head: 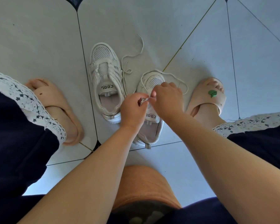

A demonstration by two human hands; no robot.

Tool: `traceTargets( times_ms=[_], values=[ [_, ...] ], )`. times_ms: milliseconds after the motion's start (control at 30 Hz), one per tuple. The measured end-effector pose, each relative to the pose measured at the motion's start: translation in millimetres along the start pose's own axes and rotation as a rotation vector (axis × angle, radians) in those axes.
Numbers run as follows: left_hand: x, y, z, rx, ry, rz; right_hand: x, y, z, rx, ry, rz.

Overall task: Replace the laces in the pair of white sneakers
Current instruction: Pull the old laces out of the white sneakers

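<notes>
Two white sneakers stand on the tiled floor, toes pointing away from me. The left sneaker (106, 81) has no lace in its eyelets. A loose white lace (132, 59) trails from beside it toward the far right. Over the right sneaker (149, 123) both my hands work close together. My left hand (132, 109) pinches an eyelet tab at the shoe's left side. My right hand (167, 97) pinches the end of a white lace (176, 78) that loops past the toe. Most of the right sneaker's tongue is hidden by my hands.
My feet in beige slide sandals flank the shoes, the left sandal (55, 109) and the right sandal (208, 97) with a green charm. Dark lace-trimmed trouser legs frame both sides. An orange stool edge (144, 183) lies below my arms. Pale floor tiles (39, 38) stretch ahead.
</notes>
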State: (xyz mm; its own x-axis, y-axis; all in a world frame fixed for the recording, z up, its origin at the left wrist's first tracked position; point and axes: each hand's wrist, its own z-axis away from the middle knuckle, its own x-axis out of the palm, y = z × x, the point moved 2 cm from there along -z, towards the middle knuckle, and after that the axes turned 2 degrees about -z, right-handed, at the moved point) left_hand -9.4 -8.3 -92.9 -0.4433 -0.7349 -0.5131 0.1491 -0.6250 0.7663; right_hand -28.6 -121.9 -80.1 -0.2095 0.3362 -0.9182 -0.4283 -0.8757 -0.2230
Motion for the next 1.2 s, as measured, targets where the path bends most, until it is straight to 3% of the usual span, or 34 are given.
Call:
traceTargets(
  times_ms=[133, 333, 400, 567, 767, 933, 1133, 1200],
  values=[
    [-1.4, 1.1, 0.9, 0.017, 0.020, 0.006, -7.0, 9.6, -1.5, -0.032, 0.037, -0.009],
    [-2.6, -0.5, 1.1, 0.003, 0.015, 0.019, -36.5, 101.0, 7.7, 0.676, 0.281, -0.398],
    [-1.4, -0.4, 1.1, -0.006, 0.011, 0.030, -30.1, 95.9, 10.2, 0.645, 0.157, -0.392],
    [0.1, 0.0, 2.1, -0.026, -0.002, 0.049, -12.8, 22.1, 10.6, 0.054, 0.042, -0.203],
    [-0.6, -1.4, 2.1, -0.031, 0.007, 0.037, -3.7, -2.4, -0.4, -0.085, -0.015, 0.117],
    [-2.9, 1.6, 1.6, -0.016, 0.007, 0.046, -19.3, 18.6, -6.6, -0.082, -0.007, 0.127],
    [-3.4, 1.9, 2.7, -0.023, 0.008, 0.040, -51.8, 78.5, -12.3, 0.405, 0.167, -0.131],
    [-2.3, 2.9, 2.6, -0.027, 0.001, 0.026, -54.4, 73.0, -11.1, 0.365, 0.141, -0.154]
  ],
)
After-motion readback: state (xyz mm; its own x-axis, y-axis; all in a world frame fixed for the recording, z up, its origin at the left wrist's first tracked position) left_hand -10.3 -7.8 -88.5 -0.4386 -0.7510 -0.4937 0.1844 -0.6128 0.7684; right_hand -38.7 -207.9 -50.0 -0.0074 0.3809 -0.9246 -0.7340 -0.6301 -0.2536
